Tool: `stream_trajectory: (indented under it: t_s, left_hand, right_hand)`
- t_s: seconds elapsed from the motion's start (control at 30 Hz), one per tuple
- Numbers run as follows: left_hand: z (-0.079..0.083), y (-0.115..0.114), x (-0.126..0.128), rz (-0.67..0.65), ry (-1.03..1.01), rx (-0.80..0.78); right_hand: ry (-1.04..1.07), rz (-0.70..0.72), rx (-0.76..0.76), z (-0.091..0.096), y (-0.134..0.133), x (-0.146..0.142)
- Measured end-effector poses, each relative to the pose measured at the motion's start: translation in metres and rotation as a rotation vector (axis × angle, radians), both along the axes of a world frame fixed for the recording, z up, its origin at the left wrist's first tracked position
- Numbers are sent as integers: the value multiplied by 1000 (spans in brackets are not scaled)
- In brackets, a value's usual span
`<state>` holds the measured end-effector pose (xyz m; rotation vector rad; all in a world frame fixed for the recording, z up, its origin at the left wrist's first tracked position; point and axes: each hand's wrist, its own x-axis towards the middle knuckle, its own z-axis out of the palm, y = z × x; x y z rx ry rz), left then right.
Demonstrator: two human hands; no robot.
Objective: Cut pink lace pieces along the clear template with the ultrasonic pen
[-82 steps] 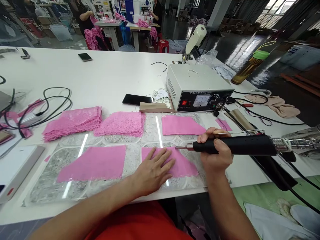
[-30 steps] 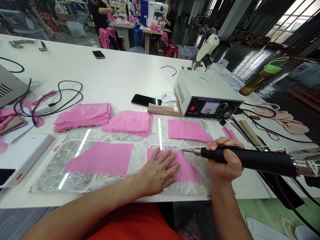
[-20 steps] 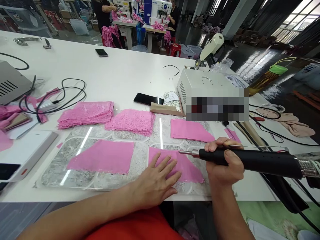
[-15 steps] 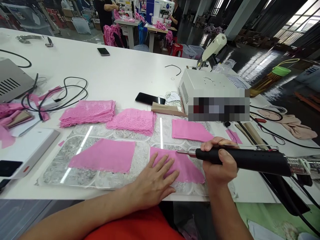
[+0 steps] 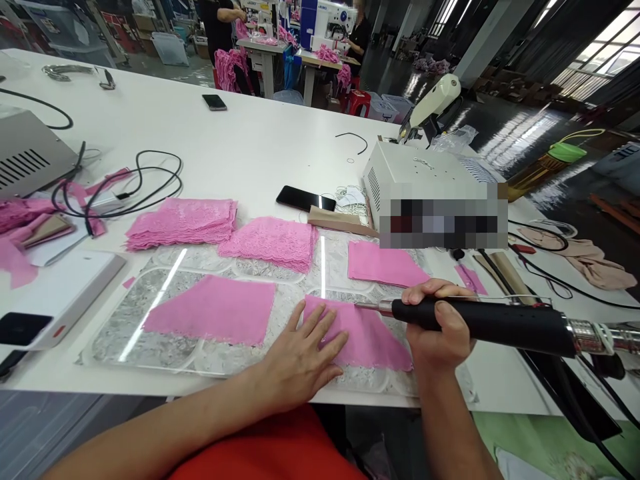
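Observation:
My left hand (image 5: 306,357) lies flat with fingers spread across the left part of a pink fabric piece (image 5: 370,337), on a clear-topped mat with a grey marbled pattern (image 5: 125,333). My right hand (image 5: 440,323) is wrapped round a black cylindrical handheld tool with a metal tip (image 5: 490,327). The tool lies nearly level, its thin tip at the upper edge of that piece, right of my left fingers. Whether the tip presses on the cloth I cannot tell. Another pink piece (image 5: 215,310) lies flat to the left, and a plain pink stack (image 5: 385,262) sits behind.
Two stacks of pink lace pieces (image 5: 183,222) (image 5: 270,243) lie at the mat's back edge. Behind stand a phone (image 5: 306,198) and a grey metal box (image 5: 430,170). A white device (image 5: 65,293) and black cable loops (image 5: 150,180) are at left. Co-workers sit at sewing machines (image 5: 330,27).
My left hand has slid slightly left on the pink fabric piece. The tool's tip stays at about the same spot on the cloth's upper edge. The whole view has shifted a little.

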<state>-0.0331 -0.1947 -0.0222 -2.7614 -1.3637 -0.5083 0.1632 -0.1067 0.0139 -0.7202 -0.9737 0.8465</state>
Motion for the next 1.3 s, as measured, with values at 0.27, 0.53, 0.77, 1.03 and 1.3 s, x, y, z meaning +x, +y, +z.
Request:
stream_trajectory:
  t_s: [0.27,0.53,0.77,1.03,1.3]
  left_hand:
    - [-2,-3,-3,13,0,-42]
    - [-4,-6,-8,57,-41,37]
    - [-4,-8,-10,78,-33,45]
    - [-6,-7,-11,76,-53,66]
    - [-7,-7,-12,80,-39,90]
  right_hand:
    - [2,-14,-24,3,-2,-2]
    - [7,80,16,6,-5,-24]
    - [0,82,25,2,-4,-27]
    - [-12,103,27,0,-3,-27]
    - [-38,131,63,-1,-2,-28]
